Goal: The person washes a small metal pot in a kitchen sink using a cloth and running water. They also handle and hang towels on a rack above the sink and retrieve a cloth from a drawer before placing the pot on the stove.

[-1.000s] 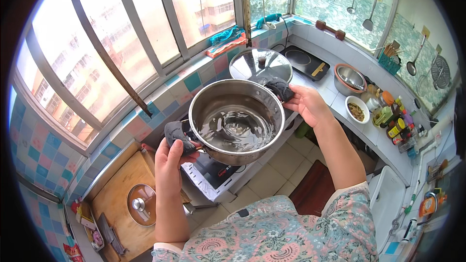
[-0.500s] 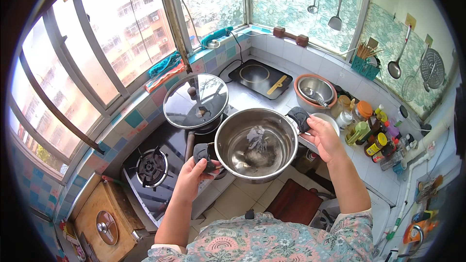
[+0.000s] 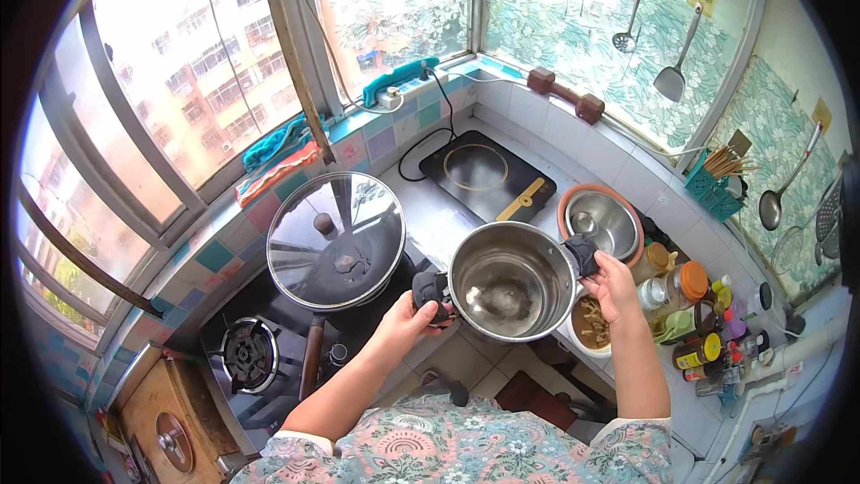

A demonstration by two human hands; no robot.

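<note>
A stainless steel pot [image 3: 511, 291] without a lid hangs in the air between my hands, its inside showing a stained bottom. My left hand [image 3: 408, 323] grips its black left handle [image 3: 432, 294], and my right hand [image 3: 616, 287] grips the black right handle [image 3: 582, 254]. Just beyond the pot lies a black induction cooktop [image 3: 486, 177] with a yellow strip on its right part. To the left, a pan under a glass lid [image 3: 337, 240] sits on the gas stove. Below my right hand is a white bowl [image 3: 587, 327] with brownish pieces in it.
An empty gas burner [image 3: 250, 354] is at the left. Steel bowls in an orange basin [image 3: 602, 222] stand beside the cooktop. Several jars and bottles [image 3: 694, 305] line the right counter. The pan's long handle [image 3: 313, 354] points toward me. A wooden cabinet top [image 3: 157, 412] holds another lid.
The pot has moved right and farther from me, nearer the induction cooktop, with both hands still on its handles. The view has shifted, and the bowl of brownish pieces is now uncovered.
</note>
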